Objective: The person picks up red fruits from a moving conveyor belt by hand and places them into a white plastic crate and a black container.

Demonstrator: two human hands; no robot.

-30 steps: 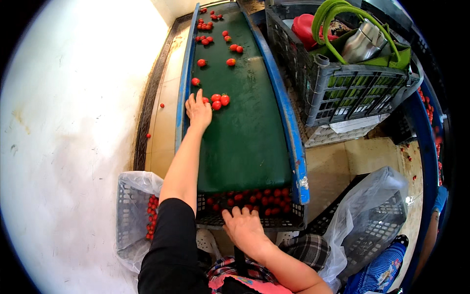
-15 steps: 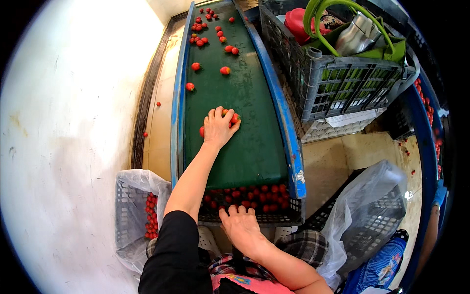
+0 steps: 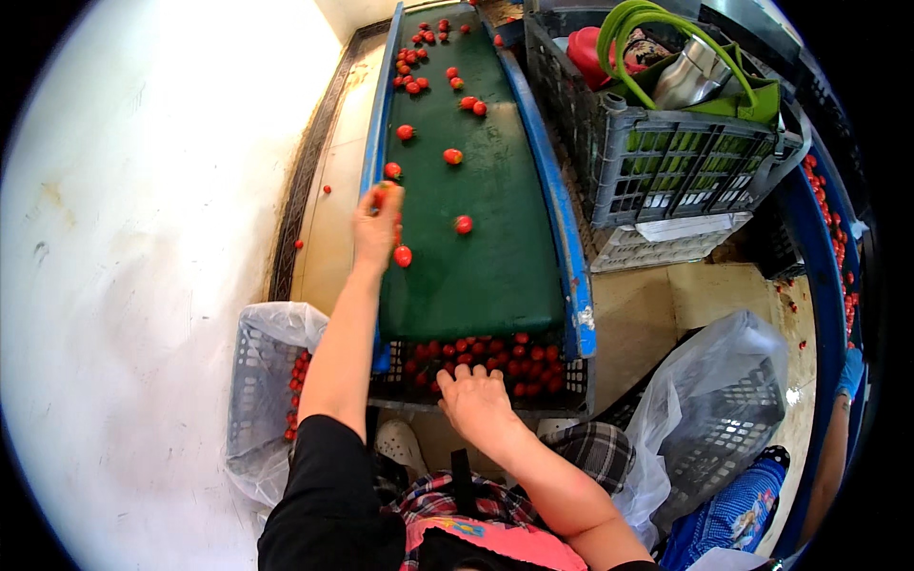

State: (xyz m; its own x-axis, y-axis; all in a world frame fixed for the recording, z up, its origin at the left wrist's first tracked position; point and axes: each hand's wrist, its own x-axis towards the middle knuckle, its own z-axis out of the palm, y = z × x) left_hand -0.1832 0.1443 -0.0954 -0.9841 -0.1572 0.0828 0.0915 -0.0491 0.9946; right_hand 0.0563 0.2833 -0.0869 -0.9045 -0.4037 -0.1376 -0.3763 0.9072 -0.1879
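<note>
My left hand (image 3: 378, 226) is closed on a cherry tomato (image 3: 383, 194) at the left edge of a green conveyor belt (image 3: 495, 266); whether more are in the palm is hidden. Just right of the wrist lies a loose cherry tomato (image 3: 403, 256), and another tomato (image 3: 463, 225) sits mid-belt. My right hand (image 3: 474, 404) rests at the near rim of a black crate (image 3: 576, 381) under the belt's end, fingers apart and holding nothing. Red cherry tomatoes (image 3: 519, 366) fill the part of the crate that shows. Farther up the belt lie several more tomatoes (image 3: 411, 71).
Blue rails (image 3: 562, 224) flank the belt. A plastic-lined crate (image 3: 262, 371) holding tomatoes stands left, another lined crate (image 3: 728, 419) right. Stacked crates (image 3: 685, 162) hold a green bag and metal flask. At far right, a co-worker's blue-gloved hand (image 3: 850, 371) is beside another tomato line.
My left hand has moved from mid-belt to the left rail with a tomato in its fingers. One tomato stays mid-belt where the hand was. My right hand keeps nearly the same place.
</note>
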